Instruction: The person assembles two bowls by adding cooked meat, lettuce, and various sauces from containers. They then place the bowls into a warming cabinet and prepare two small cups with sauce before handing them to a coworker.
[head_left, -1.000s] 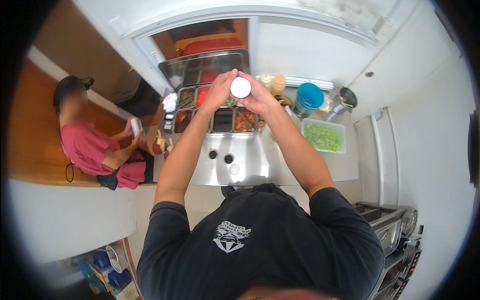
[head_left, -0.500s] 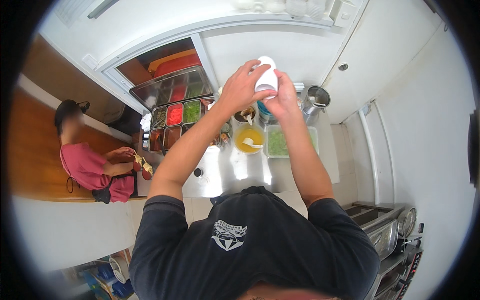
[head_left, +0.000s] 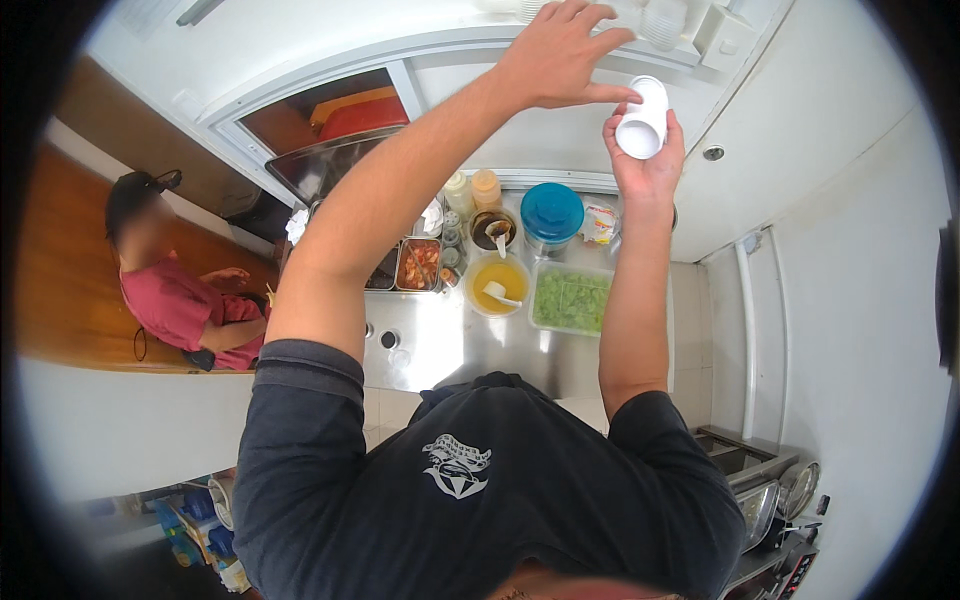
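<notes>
My right hand (head_left: pixel 648 172) is raised over the back of the counter, its fingers wrapped round a white cup (head_left: pixel 643 118). The cup is tilted, with its round open end towards me; whether it is one cup or a stack I cannot tell. My left hand (head_left: pixel 560 58) is up beside it at the shelf edge, fingers spread. Its thumb tip reaches to the cup's side, and I cannot tell whether it touches. Below stand a jar with a teal lid (head_left: pixel 552 210), a tub of yellow liquid (head_left: pixel 478 298) with a white scoop, and a box of chopped greens (head_left: pixel 570 300).
A shelf with clear plastic cups (head_left: pixel 662 22) runs above the window. Squeeze bottles (head_left: pixel 486 188) and a pot of dark sauce (head_left: pixel 483 228) line the counter's back. My left arm hides part of the topping trays (head_left: pixel 418 264). Another person (head_left: pixel 195 300) stands at the left.
My left hand has come off the cup and risen towards the shelf, its fingers spreading. My right hand has carried the cup to the right. The person at the left has shifted their hands.
</notes>
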